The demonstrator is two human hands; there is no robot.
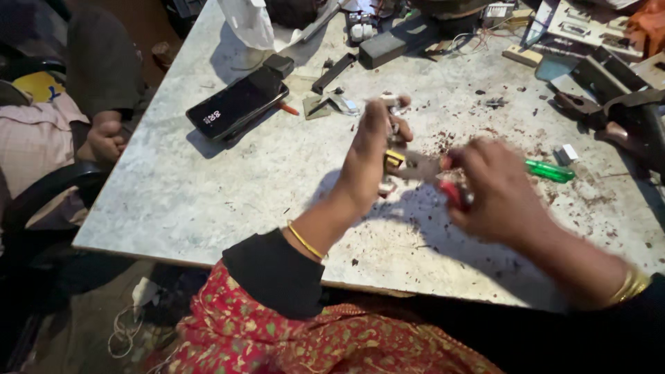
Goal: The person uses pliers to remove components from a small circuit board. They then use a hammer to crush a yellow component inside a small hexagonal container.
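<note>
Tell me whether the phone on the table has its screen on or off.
On. The phone lies flat, face up on the table, and pale glowing characters show on its otherwise dark screen.

Your counter (228, 187) looks like pale marbled stone or laminate, smooth with a dull sheen, dusted with dark rough crumbs on the right. The part (391, 163) in your left hand (370, 156) reads as bare grey metal with a small yellow plastic bit. Your right hand (495, 190) grips pliers (443, 181), dull metal with red, shiny plastic handles. The screwdriver (549, 170) handle is clear green glossy plastic. The phone (237, 106) has a black glassy face. Your bangles (305, 242) look like polished gold metal; your sleeve (273, 273) is matt black cloth.
</note>
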